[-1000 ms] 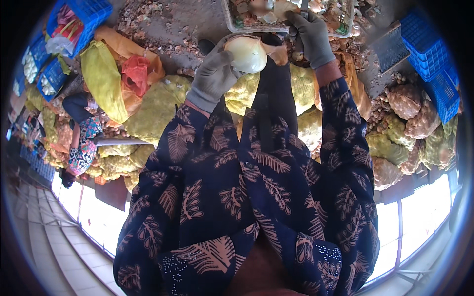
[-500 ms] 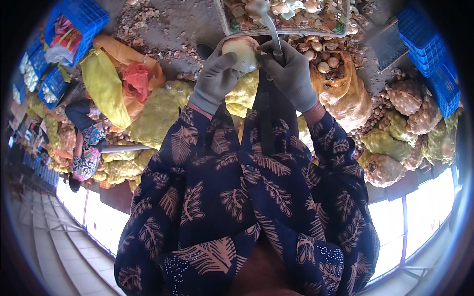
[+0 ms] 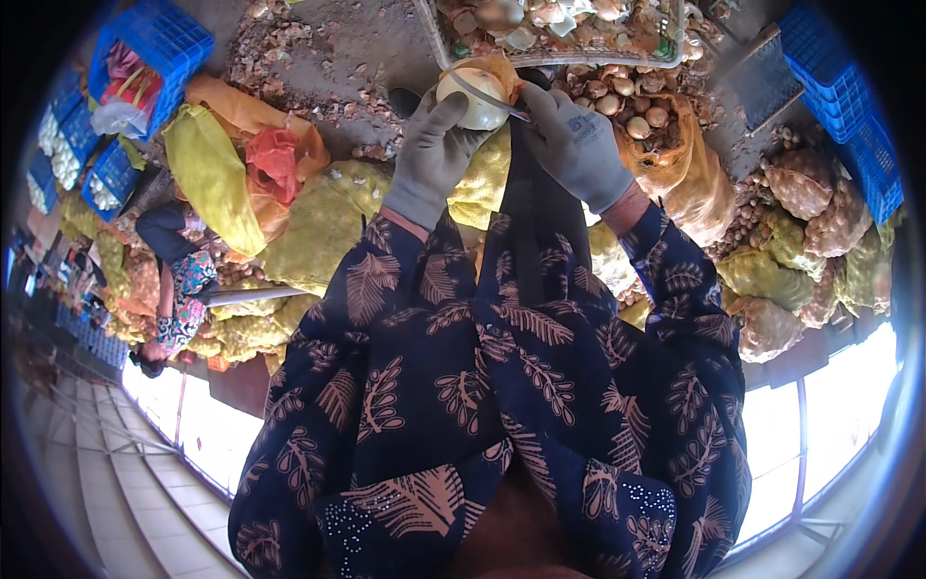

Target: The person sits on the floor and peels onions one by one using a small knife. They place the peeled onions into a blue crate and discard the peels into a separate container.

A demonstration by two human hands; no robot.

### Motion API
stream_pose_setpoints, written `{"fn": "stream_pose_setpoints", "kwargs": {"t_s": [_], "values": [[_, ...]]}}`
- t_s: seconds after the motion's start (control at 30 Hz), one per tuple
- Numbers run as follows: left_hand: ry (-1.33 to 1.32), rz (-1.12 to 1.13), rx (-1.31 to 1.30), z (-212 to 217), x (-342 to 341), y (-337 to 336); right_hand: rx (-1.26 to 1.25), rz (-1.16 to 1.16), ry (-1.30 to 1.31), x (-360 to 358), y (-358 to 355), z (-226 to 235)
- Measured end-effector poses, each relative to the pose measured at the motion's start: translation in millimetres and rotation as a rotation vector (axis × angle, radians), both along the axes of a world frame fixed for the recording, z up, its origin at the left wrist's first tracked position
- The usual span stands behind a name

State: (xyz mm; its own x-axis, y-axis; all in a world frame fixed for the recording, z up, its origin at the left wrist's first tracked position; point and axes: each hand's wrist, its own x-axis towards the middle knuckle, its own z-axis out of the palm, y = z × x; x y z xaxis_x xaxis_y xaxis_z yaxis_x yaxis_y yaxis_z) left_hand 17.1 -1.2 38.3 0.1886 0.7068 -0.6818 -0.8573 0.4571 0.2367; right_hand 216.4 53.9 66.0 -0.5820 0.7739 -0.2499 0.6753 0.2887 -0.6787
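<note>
My left hand [image 3: 431, 154], in a grey glove, is closed around a large onion [image 3: 465, 108]. The onion's pale, peeled side faces me, and brown skin [image 3: 500, 69] stands off its far right edge. My right hand [image 3: 579, 150], gloved too, grips a knife whose handle is hidden in the fingers. Its thin curved blade [image 3: 490, 98] lies across the front of the onion, pointing up and left. Both hands are just this side of a shallow crate [image 3: 559, 59] holding onions and loose peelings.
An orange mesh sack [image 3: 690, 164] spills small onions [image 3: 638, 127] right of my hands. Yellow sacks [image 3: 207, 174] lie left. Blue crates [image 3: 154, 48] stand at the far left, more blue crates [image 3: 820, 58] at the right. Another person [image 3: 188, 280] works at the left.
The knife has swung from upright, beyond the onion, to lying across its face. My right hand has turned to show its back. A flap of brown skin now stands off the onion.
</note>
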Motion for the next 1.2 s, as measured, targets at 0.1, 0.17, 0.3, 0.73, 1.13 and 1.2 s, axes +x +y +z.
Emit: {"fn": "stream_pose_setpoints", "kwargs": {"t_s": [0.1, 0.17, 0.3, 0.73, 1.13, 1.2], "values": [[0.043, -0.004, 0.014, 7.7, 3.3, 0.7, -0.038, 0.038, -0.061, -4.4, 1.6, -4.9], [0.056, 0.007, 0.012, 11.5, 4.1, 1.4, -0.033, 0.051, -0.065, -4.4, 2.3, -2.9], [0.061, 0.003, -0.002, 16.3, 3.3, 3.4, 0.057, 0.079, -0.026, -1.0, 2.8, -9.4], [-0.002, -0.127, -0.036, 25.2, -0.9, -0.1, 0.145, 0.083, 0.148, 17.2, 13.3, -15.6], [-0.130, 0.137, -0.126, 3.8, -9.0, -5.8, -0.030, -0.219, 0.066, 35.3, -10.0, -19.4], [-0.156, 0.246, -0.146, 0.7, -5.2, -1.5, -0.013, -0.173, -0.003, 21.1, -16.3, 9.2]]}}
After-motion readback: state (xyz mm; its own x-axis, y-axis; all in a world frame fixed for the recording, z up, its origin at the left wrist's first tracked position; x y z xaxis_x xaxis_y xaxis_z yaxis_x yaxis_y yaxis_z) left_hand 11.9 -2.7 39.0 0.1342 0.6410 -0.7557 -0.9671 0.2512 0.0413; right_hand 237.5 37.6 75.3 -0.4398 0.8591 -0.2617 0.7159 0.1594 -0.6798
